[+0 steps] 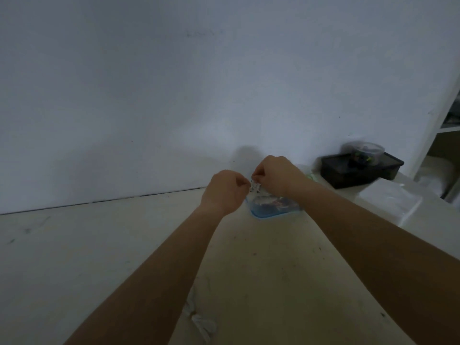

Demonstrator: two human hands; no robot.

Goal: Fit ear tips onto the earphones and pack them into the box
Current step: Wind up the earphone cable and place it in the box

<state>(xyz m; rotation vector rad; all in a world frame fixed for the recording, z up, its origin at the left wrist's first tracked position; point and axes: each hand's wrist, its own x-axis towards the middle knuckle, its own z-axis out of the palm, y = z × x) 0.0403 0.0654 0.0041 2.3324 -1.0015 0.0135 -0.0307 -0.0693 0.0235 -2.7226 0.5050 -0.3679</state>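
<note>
Both my hands are stretched out over the pale table near the wall. My right hand (276,176) pinches a small clear plastic packet (255,187) at its top. My left hand (227,191) is curled beside it, its fingertips at the packet's left edge; whether they grip it is hidden. Just below the hands stands a clear box with a blue rim (263,216), holding dark and reddish small items that are too blurred to name. No earphones can be made out clearly.
A black tray (358,174) with a round clear tub (364,151) on it stands at the back right. A white sheet (390,202) lies beside it. White scraps (201,322) lie on the table under my left forearm. A white shelf (438,115) rises at far right.
</note>
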